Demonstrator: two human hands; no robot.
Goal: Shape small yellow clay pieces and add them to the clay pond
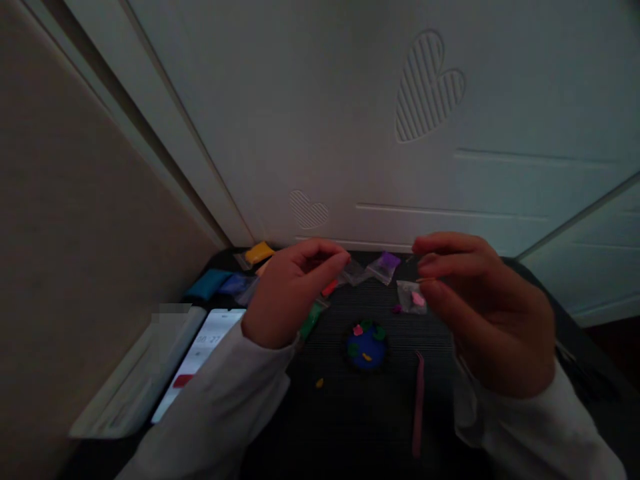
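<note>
My left hand (295,283) is raised over the table's left side, thumb and forefinger pressed together; whatever lies between them is too small to make out. At the right, my right hand (493,313) has its thumb close against a finger, with something thin and pale at the tips that I cannot identify. Between and below the hands sits a small round dark-rimmed dish (345,363) with a blue filling. On the blue are green pads (379,332), a pink flower shape (358,330) and a yellow piece (367,357). Pink tweezers (419,407) lie beside the dish.
A loose yellow bit (320,383) lies on the dark table. Bags of coloured clay stand along the back, including yellow (259,252), purple (389,260) and pink (418,299). A lit phone (215,333) and a white packet (125,393) are at left. A white panelled surface (350,120) rises behind.
</note>
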